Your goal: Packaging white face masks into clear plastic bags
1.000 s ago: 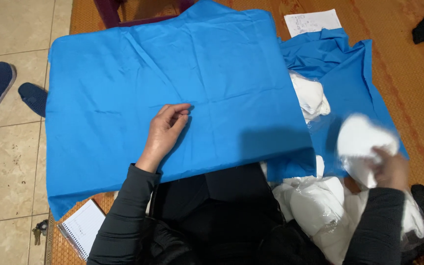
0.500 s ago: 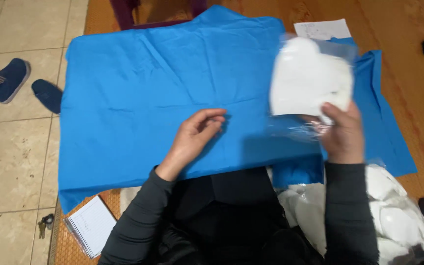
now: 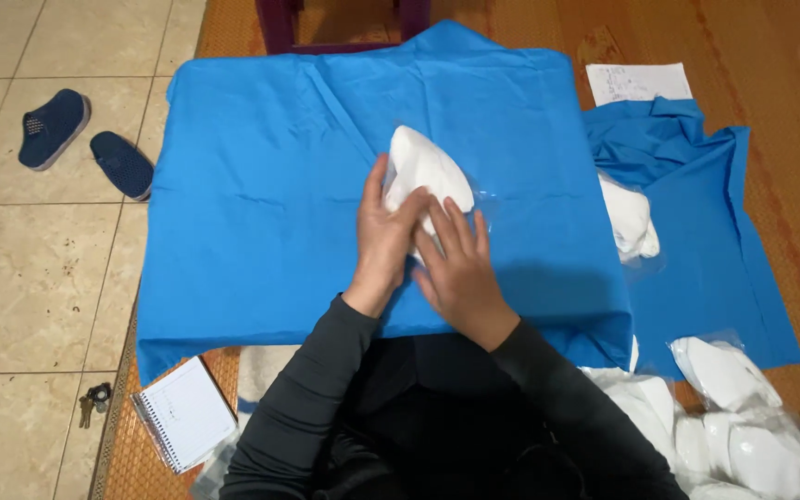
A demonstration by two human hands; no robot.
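A large blue cloth (image 3: pixel 261 213) lies spread flat in front of me. On its middle rests a white folded item in a clear plastic bag (image 3: pixel 423 167). My left hand (image 3: pixel 383 239) lies on the bag's left side, thumb up along its edge. My right hand (image 3: pixel 456 268) presses flat on the bag's near end, fingers spread. Both arms are in dark sleeves.
More blue cloth (image 3: pixel 715 241) lies at the right with another bagged white item (image 3: pixel 630 218) on it. Several bagged white items (image 3: pixel 733 421) pile at the lower right. A spiral notebook (image 3: pixel 182 412), keys (image 3: pixel 94 400), two dark blue shoes (image 3: pixel 85 139) and a paper sheet (image 3: pixel 638 81) lie around.
My right hand brought the bagged white item down from the air onto the middle of the blue cloth. My left hand moved onto it, and both hands now press on it.
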